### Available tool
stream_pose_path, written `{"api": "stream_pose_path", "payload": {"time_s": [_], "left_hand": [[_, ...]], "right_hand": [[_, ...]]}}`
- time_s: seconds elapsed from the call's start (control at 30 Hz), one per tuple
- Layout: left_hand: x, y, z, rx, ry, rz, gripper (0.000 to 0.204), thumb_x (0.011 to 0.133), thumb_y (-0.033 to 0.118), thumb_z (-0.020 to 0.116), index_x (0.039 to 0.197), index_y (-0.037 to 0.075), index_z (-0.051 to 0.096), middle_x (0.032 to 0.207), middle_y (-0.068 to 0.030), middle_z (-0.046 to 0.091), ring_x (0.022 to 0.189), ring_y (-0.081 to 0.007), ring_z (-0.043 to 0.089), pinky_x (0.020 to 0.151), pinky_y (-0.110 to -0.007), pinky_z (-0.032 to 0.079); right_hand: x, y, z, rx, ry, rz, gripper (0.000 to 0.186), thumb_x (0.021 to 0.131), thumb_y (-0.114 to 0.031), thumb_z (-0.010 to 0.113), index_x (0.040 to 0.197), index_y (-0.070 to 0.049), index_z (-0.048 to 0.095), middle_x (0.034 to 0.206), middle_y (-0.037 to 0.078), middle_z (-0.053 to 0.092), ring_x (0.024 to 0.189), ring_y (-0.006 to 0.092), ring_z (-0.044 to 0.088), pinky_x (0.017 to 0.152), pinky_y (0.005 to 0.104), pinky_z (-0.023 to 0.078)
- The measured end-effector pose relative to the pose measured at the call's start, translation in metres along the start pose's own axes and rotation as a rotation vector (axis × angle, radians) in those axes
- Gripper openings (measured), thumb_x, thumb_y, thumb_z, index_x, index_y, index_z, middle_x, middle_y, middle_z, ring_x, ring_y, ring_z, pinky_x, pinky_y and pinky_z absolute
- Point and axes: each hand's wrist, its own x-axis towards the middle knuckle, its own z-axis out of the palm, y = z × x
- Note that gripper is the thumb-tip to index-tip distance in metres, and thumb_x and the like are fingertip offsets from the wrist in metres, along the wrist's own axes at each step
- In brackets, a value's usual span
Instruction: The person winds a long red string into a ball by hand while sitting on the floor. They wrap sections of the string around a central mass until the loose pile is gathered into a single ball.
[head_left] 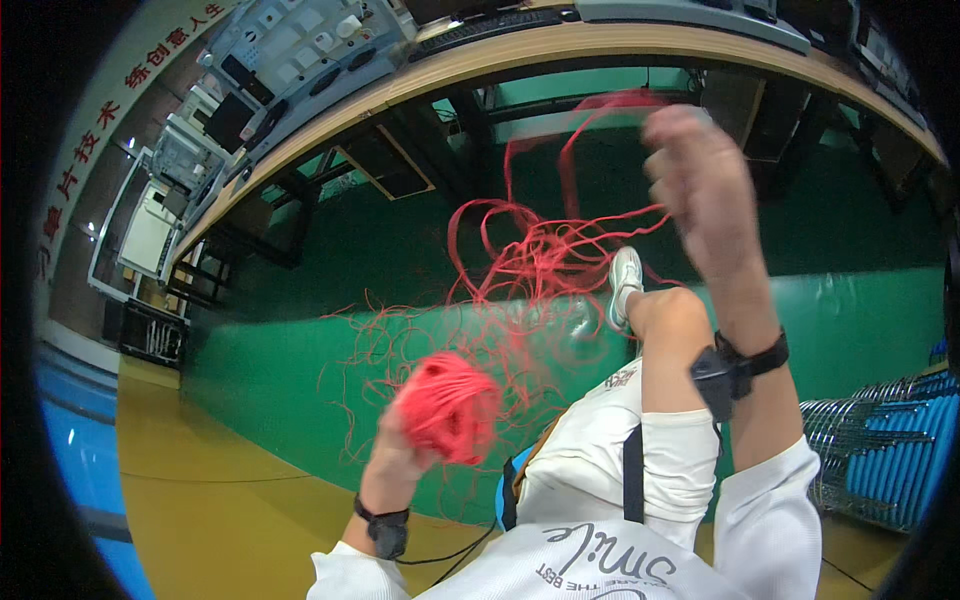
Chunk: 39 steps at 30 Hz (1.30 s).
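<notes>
My left hand point(393, 436) is wrapped around a thick wound bundle of red cord point(450, 408), held at the lower middle of the view. Its fingers are mostly hidden behind the bundle. Raised at the upper right, my right hand point(697, 180) is blurred by motion, with its fingers curled. Blurred red strands run up to those fingers, so the hand appears to grip the cord. Between and beyond my hands, a loose tangle of red cord point(545, 255) spreads in loops, with thinner strands trailing toward the left on the green floor point(260, 385).
A long wooden-edged bench point(390, 98) curves across the far side, carrying grey equipment point(300, 50) and a keyboard point(490, 32). Dark cabinets point(385, 165) and legs stand beneath. Stacked blue chairs with metal frames point(890, 450) are at the right. My white shoe point(625, 285) is beside the tangle.
</notes>
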Motion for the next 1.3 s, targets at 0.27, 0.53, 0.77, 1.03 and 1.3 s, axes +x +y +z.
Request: {"api": "stream_pose_path", "payload": {"time_s": [0.27, 0.53, 0.77, 1.03, 1.3], "left_hand": [[0.015, 0.064, 0.01, -0.439, -0.202, 0.23, 0.094, 0.077, 0.065, 0.072, 0.147, 0.016, 0.035, 0.141, -0.0134, 0.047, 0.124, -0.0386, 0.052, 0.086, -0.054, 0.058], [0.047, -0.016, 0.004, -0.394, 0.108, 0.004, 0.085, 0.081, 0.064, 0.068, 0.147, 0.019, 0.037, 0.145, -0.0129, 0.045, 0.127, -0.0383, 0.049, 0.073, -0.048, 0.061], [0.064, 0.003, -0.047, -0.851, 0.045, 0.071, 0.088, 0.076, 0.05, 0.08, 0.146, 0.016, 0.039, 0.145, -0.0146, 0.044, 0.13, -0.0409, 0.044, 0.082, -0.043, 0.058], [0.055, 0.054, -0.292, -0.947, 0.374, 0.561, 0.086, 0.072, 0.037, 0.085, 0.142, 0.011, 0.044, 0.14, -0.0166, 0.046, 0.125, -0.0429, 0.043, 0.087, -0.046, 0.057], [0.044, 0.132, -0.209, -0.712, 0.162, 0.555, 0.087, 0.077, 0.038, 0.083, 0.148, 0.016, 0.037, 0.148, -0.0148, 0.038, 0.134, -0.0419, 0.037, 0.09, -0.045, 0.055]], "right_hand": [[-0.035, 0.061, -0.106, -0.795, -0.16, 0.175, 0.019, 0.088, -0.02, 0.062, 0.08, -0.004, 0.069, 0.071, 0.004, 0.065, 0.068, 0.015, 0.06, 0.064, 0.0347, 0.049], [-0.066, 0.044, -0.101, -0.779, -0.249, 0.112, 0.003, 0.091, -0.014, 0.06, 0.089, -0.011, 0.06, 0.063, -0.004, 0.046, 0.057, 0.0102, 0.05, 0.048, 0.0248, 0.043], [-0.068, -0.02, -0.296, 0.475, 0.774, -0.257, 0.02, 0.102, -0.011, 0.044, 0.083, -0.012, 0.049, 0.06, -0.006, 0.032, 0.047, 0.0067, 0.027, 0.043, 0.0244, 0.023], [-0.282, -0.067, -0.604, 0.273, 1.094, -0.338, 0.016, 0.102, -0.013, 0.043, 0.087, -0.011, 0.048, 0.069, 0.0, 0.035, 0.053, 0.0122, 0.033, 0.047, 0.0274, 0.029], [-0.156, -0.029, -0.513, -0.215, 0.848, -0.027, 0.026, 0.099, -0.028, 0.059, 0.115, -0.008, 0.062, 0.094, 0.0, 0.062, 0.075, 0.0065, 0.053, 0.062, 0.0228, 0.041]]}}
